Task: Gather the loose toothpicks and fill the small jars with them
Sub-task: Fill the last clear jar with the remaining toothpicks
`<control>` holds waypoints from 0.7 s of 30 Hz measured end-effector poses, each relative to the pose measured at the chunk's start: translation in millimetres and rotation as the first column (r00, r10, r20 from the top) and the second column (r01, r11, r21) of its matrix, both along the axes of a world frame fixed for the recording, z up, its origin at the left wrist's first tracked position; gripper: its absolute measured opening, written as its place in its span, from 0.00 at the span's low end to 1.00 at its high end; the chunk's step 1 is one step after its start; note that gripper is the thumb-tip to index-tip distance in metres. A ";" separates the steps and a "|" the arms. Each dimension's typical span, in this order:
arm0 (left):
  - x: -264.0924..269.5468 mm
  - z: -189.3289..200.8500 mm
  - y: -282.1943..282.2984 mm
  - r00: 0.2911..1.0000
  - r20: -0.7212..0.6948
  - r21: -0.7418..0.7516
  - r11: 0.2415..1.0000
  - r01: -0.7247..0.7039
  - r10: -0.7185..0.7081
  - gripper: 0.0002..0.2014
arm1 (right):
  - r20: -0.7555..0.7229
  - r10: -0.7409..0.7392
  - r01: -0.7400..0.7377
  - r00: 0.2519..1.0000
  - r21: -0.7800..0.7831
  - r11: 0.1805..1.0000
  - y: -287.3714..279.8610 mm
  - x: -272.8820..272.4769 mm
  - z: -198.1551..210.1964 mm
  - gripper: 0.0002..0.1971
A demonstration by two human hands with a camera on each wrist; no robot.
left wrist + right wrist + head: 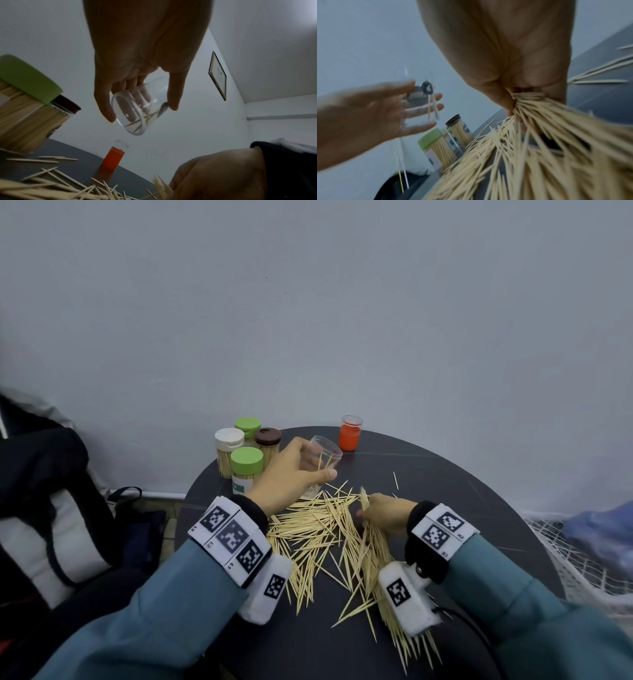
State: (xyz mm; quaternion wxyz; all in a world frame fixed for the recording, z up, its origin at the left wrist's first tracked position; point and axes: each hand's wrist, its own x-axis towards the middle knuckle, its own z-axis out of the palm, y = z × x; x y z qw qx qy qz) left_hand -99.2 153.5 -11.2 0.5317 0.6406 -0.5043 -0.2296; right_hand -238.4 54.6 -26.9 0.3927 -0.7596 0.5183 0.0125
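Loose toothpicks lie in a wide heap on the dark round table. My left hand grips a clear small jar, tilted above the table, with a few toothpicks inside; the left wrist view shows its base between my fingers and thumb. My right hand pinches a bundle of toothpicks at the heap's right side, close to the table. Several filled jars stand at the back left, capped in green, white and brown.
An orange lidless jar stands at the table's far edge by the grey wall. A dark and white bag sits on the left. White netting lies beyond the table's right edge.
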 end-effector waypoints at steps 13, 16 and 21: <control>-9.2 -5.7 -4.9 0.992 0.070 0.119 0.988 0.096 -0.105 0.21 | 0.703 -0.478 0.154 0.526 0.474 0.867 -18.0 -21.8 9.4 0.16; -10.4 -6.3 -3.7 0.983 0.093 0.198 0.970 0.139 -0.160 0.22 | 0.828 -0.398 0.126 0.394 0.380 0.916 -12.8 -16.0 36.5 0.16; -11.8 -5.9 -1.0 0.973 0.111 0.256 0.952 0.168 -0.202 0.22 | 0.942 -0.262 0.098 0.209 0.246 0.964 -4.0 -4.3 78.8 0.15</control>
